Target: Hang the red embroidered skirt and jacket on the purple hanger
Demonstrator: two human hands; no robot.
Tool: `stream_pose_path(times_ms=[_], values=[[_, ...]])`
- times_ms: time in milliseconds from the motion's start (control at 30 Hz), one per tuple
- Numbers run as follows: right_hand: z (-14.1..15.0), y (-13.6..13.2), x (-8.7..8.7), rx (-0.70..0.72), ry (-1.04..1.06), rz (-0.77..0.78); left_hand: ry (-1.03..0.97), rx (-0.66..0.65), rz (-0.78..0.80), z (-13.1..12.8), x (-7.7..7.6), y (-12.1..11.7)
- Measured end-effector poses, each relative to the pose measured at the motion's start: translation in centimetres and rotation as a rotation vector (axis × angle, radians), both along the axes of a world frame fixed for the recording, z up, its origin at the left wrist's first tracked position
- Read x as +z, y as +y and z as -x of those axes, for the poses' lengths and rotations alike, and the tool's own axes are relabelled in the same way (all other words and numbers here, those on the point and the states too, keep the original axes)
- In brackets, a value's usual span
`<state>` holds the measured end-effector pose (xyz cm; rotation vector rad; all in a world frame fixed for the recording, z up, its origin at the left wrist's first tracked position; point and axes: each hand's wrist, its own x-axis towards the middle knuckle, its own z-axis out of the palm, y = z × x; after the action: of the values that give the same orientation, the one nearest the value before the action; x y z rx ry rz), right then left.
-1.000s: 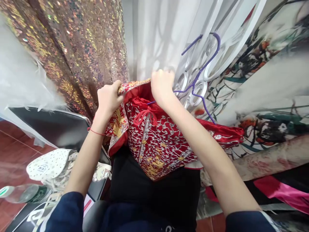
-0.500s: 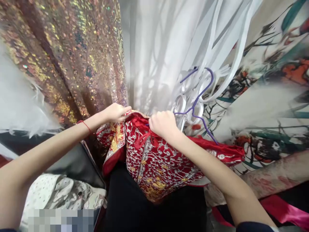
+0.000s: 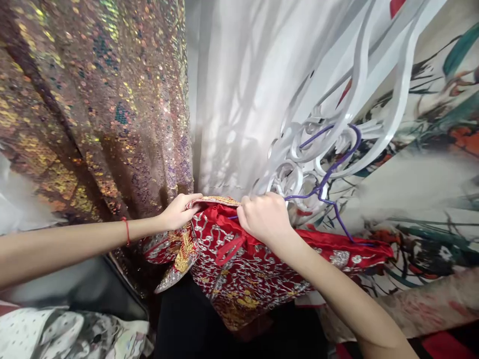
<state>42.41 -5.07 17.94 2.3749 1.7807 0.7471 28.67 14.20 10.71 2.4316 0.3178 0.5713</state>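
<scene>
A red garment [image 3: 258, 269] with silver and gold embroidery lies across my lap, its upper edge raised between my hands. My left hand [image 3: 181, 212] pinches its gold-trimmed upper edge on the left, where an embroidered flap hangs down. Further right, my right hand [image 3: 265, 217] is closed in a fist around the red satin edge; what lies inside the fist is hidden. From the garment rises a purple hanger [image 3: 327, 179], its hook upright and its right arm running into the red edge. A small red ribbon tie [image 3: 229, 251] dangles just below my right hand.
Sequined gold-pink fabric [image 3: 142, 99] hangs at the left, white curtain [image 3: 232, 99] in the middle. A white scrollwork frame [image 3: 402, 94] stands behind the hanger. Flower-patterned fabric [image 3: 445, 149] is at right; a dotted white cloth [image 3: 56, 331] lies lower left.
My hands and the garment's upper edge sit lower in view, with the hanger shifted right and down. Both hands still grip the garment. The left flap has swung and folded differently.
</scene>
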Motion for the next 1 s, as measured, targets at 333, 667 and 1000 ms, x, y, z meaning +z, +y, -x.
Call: stream_pose_path(times_ms=[333, 667, 1000], values=[[-0.1, -0.2, 0.6, 0.03, 0.008, -0.084, -0.219, -0.007, -0.255, -0.1, 1.8, -0.4], [-0.3, -2.2, 4.6, 0.034, 0.203, -0.034, -0.249, -0.207, -0.369, -0.2, 4.9, -2.0], [0.4, -2.5, 3.9, 0.012, 0.165, -0.141, -0.268, -0.177, -0.496, -1.0, 10.2, -4.6]])
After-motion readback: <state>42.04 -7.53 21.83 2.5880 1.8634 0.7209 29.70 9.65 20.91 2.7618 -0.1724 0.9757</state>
